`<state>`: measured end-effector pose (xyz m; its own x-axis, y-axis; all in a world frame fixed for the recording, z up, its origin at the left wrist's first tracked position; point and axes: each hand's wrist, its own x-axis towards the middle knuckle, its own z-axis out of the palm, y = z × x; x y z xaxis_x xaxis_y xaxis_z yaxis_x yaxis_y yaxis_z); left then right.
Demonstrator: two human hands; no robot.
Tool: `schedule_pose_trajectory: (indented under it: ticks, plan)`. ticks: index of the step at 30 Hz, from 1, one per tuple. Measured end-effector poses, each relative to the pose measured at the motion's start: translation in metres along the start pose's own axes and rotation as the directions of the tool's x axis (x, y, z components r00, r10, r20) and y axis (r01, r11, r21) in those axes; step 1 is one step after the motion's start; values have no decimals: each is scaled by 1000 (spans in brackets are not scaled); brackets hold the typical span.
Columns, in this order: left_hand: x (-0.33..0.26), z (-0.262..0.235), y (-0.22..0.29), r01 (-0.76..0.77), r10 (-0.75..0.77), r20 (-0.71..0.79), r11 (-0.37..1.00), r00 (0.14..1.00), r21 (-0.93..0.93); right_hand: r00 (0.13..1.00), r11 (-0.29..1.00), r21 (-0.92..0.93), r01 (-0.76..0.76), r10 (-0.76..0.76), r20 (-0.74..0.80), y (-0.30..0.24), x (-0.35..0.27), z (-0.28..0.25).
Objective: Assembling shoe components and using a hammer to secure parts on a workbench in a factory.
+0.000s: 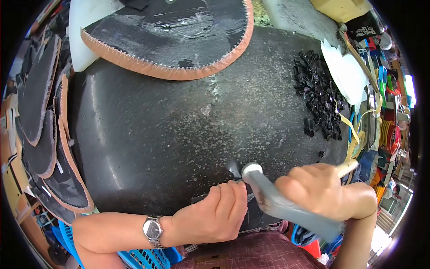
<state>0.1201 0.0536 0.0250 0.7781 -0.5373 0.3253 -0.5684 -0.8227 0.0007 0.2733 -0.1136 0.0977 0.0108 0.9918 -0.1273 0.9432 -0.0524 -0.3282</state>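
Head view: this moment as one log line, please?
left hand: curled, contents unclear; right hand: gripping hammer; black pieces: heaped at right

A dark rounded panel (197,33) with tan edging lies on the far side; similar panels (41,101) overlap at left. A blue lattice basket (143,258) sits near left, a red spool (396,138) at right, a yellow box (341,9) far right.

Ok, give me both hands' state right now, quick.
Left hand: closed, fingers curled; cannot tell whether it pinches anything.
Right hand: closed, holding a grey hammer, blurred.
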Motion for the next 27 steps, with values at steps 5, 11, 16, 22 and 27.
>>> schedule_pose_trajectory:
  ticks: [5,11,16,22,27]
  plan:
    - [0,-2,3,19,-21,32,998,999,57,999,999,-1,34,-34,-9,-1,0,-1]
    - [-16,-6,-12,408,-421,160,607,893,-682,1000,995,91,-28,27,14,-2,-6,12]
    - [-16,-12,8,167,-177,-28,961,984,-219,999,981,189,-33,36,-13,-3,-5,8]
    - [-12,-18,1,78,-69,61,985,996,-156,999,990,139,3,-8,36,-12,1,11]
    - [-9,-34,-32,712,-458,592,141,663,-688,995,987,145,-66,55,80,-14,4,9]
